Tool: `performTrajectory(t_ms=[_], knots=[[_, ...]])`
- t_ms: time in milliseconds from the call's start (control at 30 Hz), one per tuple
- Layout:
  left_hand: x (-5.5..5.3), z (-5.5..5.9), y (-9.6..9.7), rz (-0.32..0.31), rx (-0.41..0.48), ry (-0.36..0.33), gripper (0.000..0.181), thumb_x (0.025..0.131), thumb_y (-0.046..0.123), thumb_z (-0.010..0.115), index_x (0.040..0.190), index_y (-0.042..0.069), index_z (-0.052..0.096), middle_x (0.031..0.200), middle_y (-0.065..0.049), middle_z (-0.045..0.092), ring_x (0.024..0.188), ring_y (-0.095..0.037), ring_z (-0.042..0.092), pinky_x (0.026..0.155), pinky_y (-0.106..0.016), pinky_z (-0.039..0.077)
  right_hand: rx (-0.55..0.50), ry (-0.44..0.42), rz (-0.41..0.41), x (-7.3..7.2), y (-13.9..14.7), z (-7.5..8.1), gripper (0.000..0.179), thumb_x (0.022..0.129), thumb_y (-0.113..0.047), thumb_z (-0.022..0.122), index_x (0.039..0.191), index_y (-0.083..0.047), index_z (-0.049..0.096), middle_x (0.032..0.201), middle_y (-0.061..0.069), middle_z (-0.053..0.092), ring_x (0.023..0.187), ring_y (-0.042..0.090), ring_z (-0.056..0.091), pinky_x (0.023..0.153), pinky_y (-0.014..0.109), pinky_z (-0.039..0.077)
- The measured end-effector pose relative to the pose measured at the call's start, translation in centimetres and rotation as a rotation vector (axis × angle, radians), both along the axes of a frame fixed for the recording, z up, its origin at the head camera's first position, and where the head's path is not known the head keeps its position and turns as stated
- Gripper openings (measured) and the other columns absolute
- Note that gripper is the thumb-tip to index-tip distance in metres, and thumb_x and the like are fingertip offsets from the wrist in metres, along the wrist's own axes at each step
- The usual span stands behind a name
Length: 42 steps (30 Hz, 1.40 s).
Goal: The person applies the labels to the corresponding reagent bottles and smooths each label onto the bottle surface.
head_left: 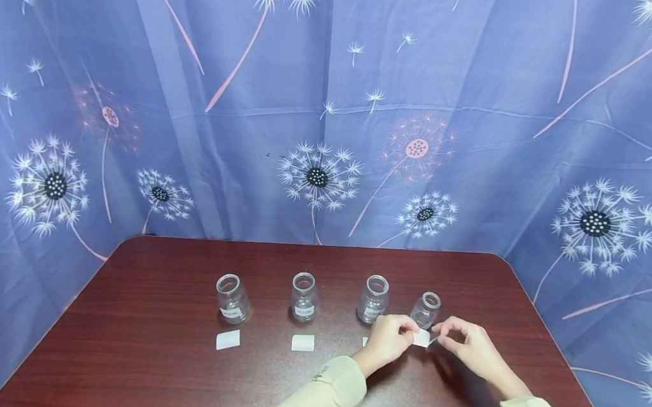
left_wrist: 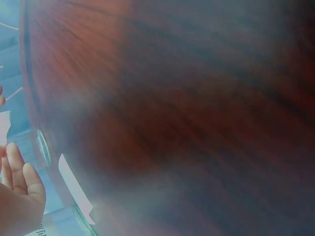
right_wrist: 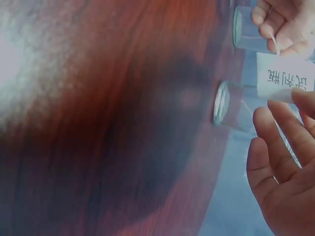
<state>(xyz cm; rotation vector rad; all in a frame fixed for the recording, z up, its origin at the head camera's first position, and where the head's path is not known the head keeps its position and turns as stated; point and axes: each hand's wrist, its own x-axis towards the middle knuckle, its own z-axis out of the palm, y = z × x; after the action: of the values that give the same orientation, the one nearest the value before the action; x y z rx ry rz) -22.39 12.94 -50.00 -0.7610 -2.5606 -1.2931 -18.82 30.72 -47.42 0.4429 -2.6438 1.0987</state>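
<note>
Both hands work close together at the right, just in front of a small glass jar [head_left: 426, 312] on which no label shows. My left hand [head_left: 386, 341] pinches a white paper label [head_left: 421, 338] between thumb and fingers. From the other side my right hand [head_left: 472, 350] pinches a thin white edge of it. In the right wrist view the label [right_wrist: 283, 76] shows dark printed characters, with the right thumb on it, while the left fingers [right_wrist: 288, 22] hold a narrow white strip. Whether label and strip are joined cannot be told.
Three labelled glass jars [head_left: 233, 300], [head_left: 304, 297], [head_left: 373, 300] stand in a row to the left. White paper slips [head_left: 228, 339], [head_left: 303, 343] lie before two of them; another is mostly behind the left hand. A patterned blue curtain [head_left: 249, 159] surrounds the brown table [head_left: 146, 368].
</note>
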Motion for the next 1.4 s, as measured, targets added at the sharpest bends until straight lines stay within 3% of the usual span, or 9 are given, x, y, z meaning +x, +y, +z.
performTrajectory(t_ms=[100, 200, 333, 500, 833, 967, 1100, 1233, 1400], knots=[[-0.1, -0.2, -0.2, -0.003, 0.041, 0.072, 0.016, 0.067, 0.007, 0.056, 0.074, 0.015, 0.068, 0.066, 0.009, 0.065, 0.054, 0.008, 0.045, 0.052, -0.007, 0.034, -0.065, -0.026, -0.011, 0.1, 0.3, 0.1, 0.023, 0.070, 0.007, 0.062, 0.069, -0.012, 0.050, 0.076, 0.004, 0.066, 0.070, -0.003, 0.055, 0.057, 0.014, 0.042], [-0.1, -0.1, -0.3, -0.004, 0.033, 0.081, 0.016, 0.068, 0.008, 0.056, 0.075, 0.017, 0.068, 0.067, 0.010, 0.066, 0.056, 0.006, 0.046, 0.053, -0.009, 0.035, -0.092, -0.036, -0.035, 0.2, 0.6, 0.1, 0.021, 0.071, 0.008, 0.059, 0.072, -0.010, 0.048, 0.067, -0.003, 0.060, 0.060, -0.004, 0.052, 0.052, 0.016, 0.041], [0.2, 0.0, 0.1, -0.022, -0.070, 0.016, 0.015, 0.071, 0.009, 0.058, 0.079, 0.017, 0.068, 0.074, 0.010, 0.068, 0.062, 0.004, 0.055, 0.058, -0.009, 0.038, -0.099, -0.042, -0.047, 0.1, 0.8, 0.1, 0.019, 0.073, 0.007, 0.059, 0.076, -0.008, 0.048, 0.064, -0.008, 0.053, 0.058, -0.004, 0.048, 0.048, 0.019, 0.041], [0.7, 0.0, 0.7, -0.061, -0.235, 0.032, 0.013, 0.073, 0.013, 0.060, 0.082, 0.020, 0.067, 0.074, 0.013, 0.067, 0.066, 0.005, 0.057, 0.059, -0.007, 0.036, -0.116, -0.037, -0.032, 0.2, 0.7, 0.0, 0.021, 0.074, 0.008, 0.060, 0.079, -0.010, 0.050, 0.065, -0.001, 0.054, 0.058, -0.002, 0.048, 0.047, 0.020, 0.041], [1.2, -0.1, 1.4, 0.037, -0.393, 0.088, 0.015, 0.068, 0.018, 0.064, 0.080, 0.027, 0.067, 0.066, 0.016, 0.060, 0.060, 0.000, 0.055, 0.052, -0.013, 0.037, -0.086, -0.054, -0.046, 0.7, -0.7, 0.9, 0.018, 0.073, 0.012, 0.059, 0.081, -0.002, 0.051, 0.065, 0.008, 0.056, 0.058, -0.001, 0.049, 0.046, 0.021, 0.041], [1.1, 0.2, 1.1, 0.079, -0.388, 0.115, 0.013, 0.069, 0.022, 0.064, 0.080, 0.028, 0.067, 0.069, 0.014, 0.057, 0.061, -0.002, 0.054, 0.050, -0.014, 0.035, -0.046, -0.050, -0.039, 0.3, -0.2, 0.1, 0.020, 0.072, 0.011, 0.061, 0.084, -0.005, 0.054, 0.067, 0.002, 0.058, 0.060, -0.003, 0.048, 0.048, 0.020, 0.041], [0.6, 0.5, 0.9, 0.096, -0.286, 0.134, 0.009, 0.075, 0.026, 0.061, 0.082, 0.028, 0.067, 0.070, 0.014, 0.057, 0.060, 0.001, 0.052, 0.050, -0.012, 0.034, -0.020, -0.024, -0.017, 0.0, -0.1, -0.1, 0.020, 0.071, 0.009, 0.062, 0.085, -0.005, 0.058, 0.068, 0.000, 0.060, 0.062, -0.005, 0.048, 0.050, 0.019, 0.040], [0.4, 0.7, 0.7, 0.069, -0.238, 0.147, 0.009, 0.077, 0.029, 0.061, 0.083, 0.028, 0.067, 0.071, 0.016, 0.059, 0.061, 0.005, 0.051, 0.053, -0.009, 0.033, -0.016, -0.025, 0.018, 0.1, -0.3, -0.1, 0.018, 0.072, 0.008, 0.062, 0.085, -0.004, 0.060, 0.069, 0.001, 0.062, 0.063, -0.006, 0.049, 0.052, 0.018, 0.041], [0.4, 0.6, 0.4, 0.013, -0.264, 0.131, 0.006, 0.075, 0.029, 0.063, 0.080, 0.028, 0.066, 0.072, 0.017, 0.062, 0.061, 0.010, 0.051, 0.054, -0.007, 0.033, 0.000, -0.001, 0.076, 0.2, -0.7, -0.2, 0.019, 0.071, 0.009, 0.062, 0.083, -0.006, 0.061, 0.069, 0.000, 0.063, 0.064, -0.006, 0.050, 0.053, 0.018, 0.042]])
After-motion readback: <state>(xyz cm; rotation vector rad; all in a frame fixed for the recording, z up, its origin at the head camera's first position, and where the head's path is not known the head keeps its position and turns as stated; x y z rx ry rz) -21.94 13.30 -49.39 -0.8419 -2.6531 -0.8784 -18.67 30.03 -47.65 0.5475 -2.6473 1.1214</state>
